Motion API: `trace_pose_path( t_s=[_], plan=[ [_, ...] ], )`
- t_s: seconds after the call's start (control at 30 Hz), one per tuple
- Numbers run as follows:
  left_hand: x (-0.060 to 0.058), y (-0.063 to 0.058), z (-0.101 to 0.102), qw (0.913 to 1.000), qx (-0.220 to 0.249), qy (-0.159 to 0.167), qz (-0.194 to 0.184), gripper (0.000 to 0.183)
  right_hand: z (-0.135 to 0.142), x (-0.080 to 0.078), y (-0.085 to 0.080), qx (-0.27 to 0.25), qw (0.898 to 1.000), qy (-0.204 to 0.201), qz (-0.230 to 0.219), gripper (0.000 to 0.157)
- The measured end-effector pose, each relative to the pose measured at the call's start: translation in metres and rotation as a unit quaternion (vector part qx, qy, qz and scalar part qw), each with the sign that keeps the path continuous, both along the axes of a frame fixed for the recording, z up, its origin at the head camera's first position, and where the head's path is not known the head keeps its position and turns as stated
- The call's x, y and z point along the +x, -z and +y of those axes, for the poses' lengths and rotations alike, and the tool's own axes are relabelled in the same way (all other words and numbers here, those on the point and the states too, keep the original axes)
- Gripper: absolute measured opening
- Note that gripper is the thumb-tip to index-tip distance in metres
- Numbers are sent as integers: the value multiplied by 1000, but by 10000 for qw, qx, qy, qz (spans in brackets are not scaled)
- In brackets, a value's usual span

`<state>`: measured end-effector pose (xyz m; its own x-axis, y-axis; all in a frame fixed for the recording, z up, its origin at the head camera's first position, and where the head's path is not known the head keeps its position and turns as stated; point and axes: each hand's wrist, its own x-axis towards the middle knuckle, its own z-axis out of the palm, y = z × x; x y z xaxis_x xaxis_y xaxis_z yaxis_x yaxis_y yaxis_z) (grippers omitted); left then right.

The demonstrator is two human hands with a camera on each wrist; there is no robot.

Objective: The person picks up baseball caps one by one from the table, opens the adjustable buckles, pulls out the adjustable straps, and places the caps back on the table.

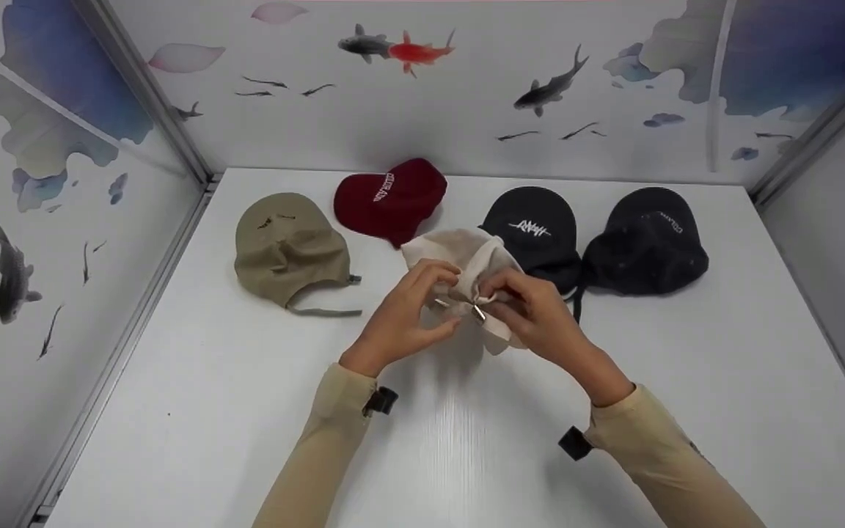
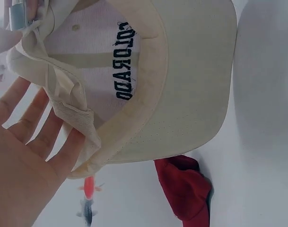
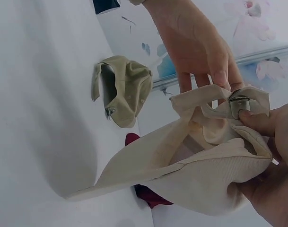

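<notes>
A cream baseball cap (image 1: 452, 249) is held up over the white table, its metal strap buckle (image 3: 239, 106) at the back. Reversed dark lettering (image 2: 125, 61) shows inside the crown, and the brim (image 2: 200, 80) points away from the left hand. My right hand (image 1: 540, 315) grips the back edge of the cap, the thumb pressing at the buckle. Opposite it, my left hand (image 1: 408, 315) has its fingers extended against the strap side, the thumb standing apart from them. The left fingertips are hidden behind the cap's fabric in the left wrist view.
Behind the hands on the white table (image 1: 246, 411) lie a khaki cap (image 1: 290, 242) with a loose strap, a dark red cap (image 1: 393, 198), a black cap (image 1: 532, 220) with white lettering and a dark navy cap (image 1: 646, 242). Fish-painted panels (image 1: 466, 88) enclose the table.
</notes>
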<state>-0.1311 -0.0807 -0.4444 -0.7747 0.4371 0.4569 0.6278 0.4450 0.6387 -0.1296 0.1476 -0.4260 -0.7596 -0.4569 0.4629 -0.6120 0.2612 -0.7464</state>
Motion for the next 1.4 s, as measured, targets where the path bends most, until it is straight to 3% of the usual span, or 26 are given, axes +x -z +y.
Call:
trace_pose_path(
  t_s=[0.37,0.73,0.9,1.27,1.4],
  plan=[
    [-2,3,5,9973,145,-604,398,13,0,0,0,63,10000,-73,7,15],
    [-5,7,3,9967,404,-667,212,5,0,-1,1,-68,9998,-177,45,15],
    [-6,9,-1,9939,705,-844,27,12,4,-1,2,-124,9996,-207,123,13],
    [-4,5,6,9983,418,-368,150,38,3,-1,0,-87,9997,-226,101,13],
    [-4,4,10,9985,224,-469,165,28,2,-1,1,-104,9995,-250,147,13]
  ],
)
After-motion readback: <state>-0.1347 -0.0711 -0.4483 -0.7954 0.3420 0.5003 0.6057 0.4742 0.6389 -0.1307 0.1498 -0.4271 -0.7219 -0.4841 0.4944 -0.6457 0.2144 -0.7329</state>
